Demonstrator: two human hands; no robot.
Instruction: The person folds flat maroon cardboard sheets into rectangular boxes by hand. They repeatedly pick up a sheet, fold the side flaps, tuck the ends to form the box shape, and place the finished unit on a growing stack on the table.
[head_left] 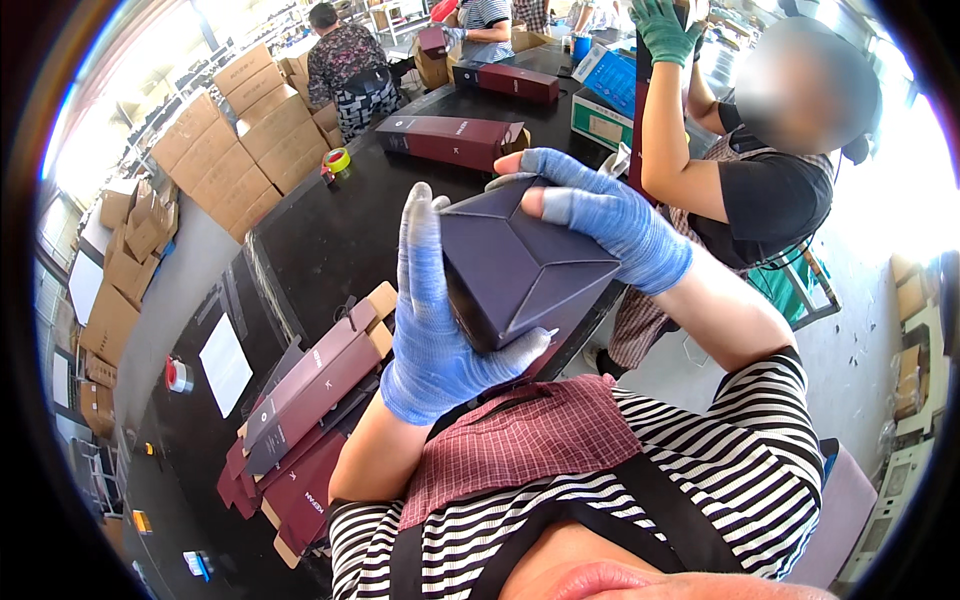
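A person in a black-and-white striped top, seen from their own head looking down, holds a dark purple carton (520, 265) up close in front of the chest with both hands, which wear blue knit gloves. The left hand (432, 325) rises from the lower middle with its forearm bare, palm against the carton's left side, fingers stretched straight up along that face and the thumb hooked under the lower edge, so the hand is clamped on the carton. The right hand (600, 215) comes in from the right, forearm angled up and left, wrist bent; its fingers curl over the carton's top end and press on the folded end flaps, which meet in angled creases, so this hand too grips the carton. The carton sits tilted between the two hands, above the near edge of a long black worktable (320, 240). On the table to the lower left lies a stack of flat, unfolded maroon cartons (310, 400). Farther up the table lies an assembled long maroon box (450, 140), with a roll of yellow tape (337, 159) to its left. Across the table on the right stands another person, one hand in a green glove (662, 32) raised. Brown cardboard boxes (240, 140) are stacked along the left.
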